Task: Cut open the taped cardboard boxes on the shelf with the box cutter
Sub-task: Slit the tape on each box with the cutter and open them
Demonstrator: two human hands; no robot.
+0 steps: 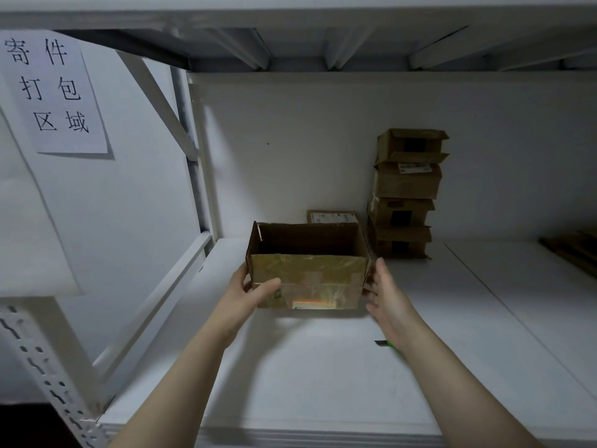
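White metal shelving fills the head view, with a pale shelf board (323, 383) stretching away to a plain white back wall and the ribbed underside of the next shelf overhead. On the left panel hangs a paper sign (55, 92) with large black Chinese characters, and a perforated upright post (48, 367) runs down the lower left corner.

Near the middle of the board is a cardboard box (307, 279) with its top open and its dark inside showing. Glossy clear tape and a small label cover its front face. The left hand (248, 295) grips the box's left corner, thumb pressed across the front face and fingers wrapped round the side. The right hand (387, 295) is at the box's right wall, its fingers straight and spread, grasping nothing; whether the palm touches the cardboard cannot be told.

The box cutter (384, 343) lies on the board nearer the camera than the box, just beside the right wrist. Only a dark tip and a bit of green show, as the forearm hides the rest.

Behind the open box, a flat labelled parcel (332, 217) stands against the back wall. To its right rises a stack of smaller cardboard boxes (405, 189), the top one with its flaps apart. Dark flat pieces (571, 250) lie at the far right edge, too dim to identify.
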